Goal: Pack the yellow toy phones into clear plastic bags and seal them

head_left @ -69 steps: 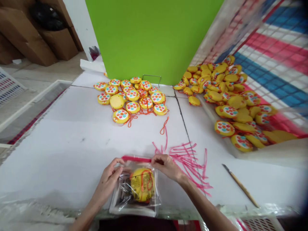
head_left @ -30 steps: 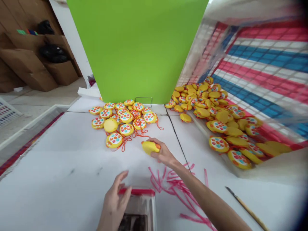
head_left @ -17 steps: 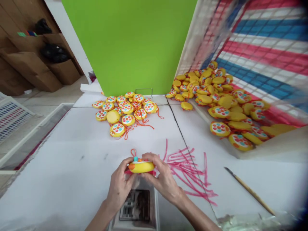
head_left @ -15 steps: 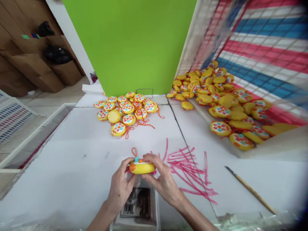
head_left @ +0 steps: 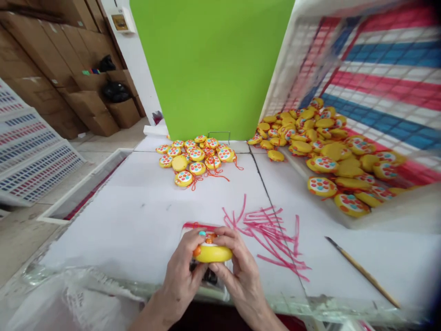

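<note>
Between my two hands I hold a yellow toy (head_left: 215, 253) with a white top, coloured buttons and an orange knob at its left end. My left hand (head_left: 181, 266) grips its left side, thumb below and fingers on top by a turquoise button. My right hand (head_left: 241, 266) closes on the right side, fingers over the top and thumb underneath. Below the toy, mostly covered by my hands, lies a clear box (head_left: 188, 226) with a pink edge and something dark in it. Several similar toys with orange cords form a group (head_left: 196, 155) farther back on the white table.
A large heap of yellow toys (head_left: 339, 168) fills the tilted crate at right. Pink strips (head_left: 268, 225) lie beside my right hand, and a brush-like tool with a wooden handle (head_left: 365, 274) is farther right. A green board (head_left: 213, 69) stands behind; white plastic baskets (head_left: 31, 151) are at left.
The camera view has shifted, showing more of the left side and the table's front edge. Both hands still hold the toy, now lower and nearer to me, with its top turned more out of sight.
</note>
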Demonstrator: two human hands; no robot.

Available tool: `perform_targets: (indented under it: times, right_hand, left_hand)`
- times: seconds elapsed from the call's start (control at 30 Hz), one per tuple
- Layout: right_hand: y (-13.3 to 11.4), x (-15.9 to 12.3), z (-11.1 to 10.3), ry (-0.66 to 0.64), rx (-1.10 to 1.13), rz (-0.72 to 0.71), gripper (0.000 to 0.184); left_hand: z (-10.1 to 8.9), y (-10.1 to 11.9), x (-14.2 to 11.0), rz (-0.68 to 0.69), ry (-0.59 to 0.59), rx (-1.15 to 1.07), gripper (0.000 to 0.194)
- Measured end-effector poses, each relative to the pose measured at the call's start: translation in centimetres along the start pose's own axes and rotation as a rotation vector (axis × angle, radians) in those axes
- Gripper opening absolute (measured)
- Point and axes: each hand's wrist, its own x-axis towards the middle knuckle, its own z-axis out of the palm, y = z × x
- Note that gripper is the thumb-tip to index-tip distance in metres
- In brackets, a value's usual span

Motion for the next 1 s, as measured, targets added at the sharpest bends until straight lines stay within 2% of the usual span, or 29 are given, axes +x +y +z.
perform_targets:
  times: [0.13,0.27,0.37,0.47,0.53,0.57,0.63,0.67,0.73,0.8,0.87,1.0]
  right_hand:
    - [-0.7,-1.0,0.2,0.009,-0.036,-0.030,0.019]
    - [-0.7,-0.6,0.2,0.010,-0.083,-0.040,0.016]
    - [0.0,0.7,-0.1,-0.085,-0.149,-0.044,0.019]
    - [1.5,2.7,-0.6,-0.187,-0.172,0.047,0.026]
    - [2.8,4.2,-1.0,-0.149,-0.043,0.215,0.026]
    - [3.4,4.9,-1.2,-0.098,0.074,0.320,0.028]
    - [4.5,6.1,-1.3,0.020,0.339,0.495,0.034]
    - [5.0,6.6,-1.3,0.076,0.453,0.551,0.036]
    - [5.6,7.3,-1.1,0.158,0.607,0.612,0.038]
    - [6.2,7.5,-1.0,0.203,0.694,0.644,0.038]
    - [6.7,7.4,-1.0,0.237,0.743,0.669,0.036]
    - [7.6,7.0,-1.2,0.277,0.745,0.704,0.036]
  left_hand:
    - [-0.3,1.4,-0.9,-0.072,-0.007,-0.054,0.024]
    - [-0.1,2.2,-0.8,-0.329,-0.091,-0.115,0.024]
    - [-0.2,1.4,0.2,-0.427,-0.133,-0.151,0.025]
    - [-0.7,-0.7,0.8,-0.443,-0.051,-0.090,0.032]
    - [-0.8,-2.3,0.3,-0.431,0.019,0.015,0.032]
    - [-0.7,-3.0,-0.3,-0.409,0.002,0.068,0.025]
    - [0.1,-3.9,-1.6,-0.313,-0.148,0.138,0.009]
    - [0.7,-4.1,-2.3,-0.241,-0.234,0.155,0.014]
    - [2.3,-4.4,-3.3,-0.089,-0.314,0.210,0.015]
    - [4.0,-4.8,-3.7,0.004,-0.288,0.304,0.018]
    - [5.3,-5.5,-3.8,0.032,-0.277,0.373,0.026]
    - [6.7,-7.2,-3.9,0.043,-0.345,0.391,0.031]
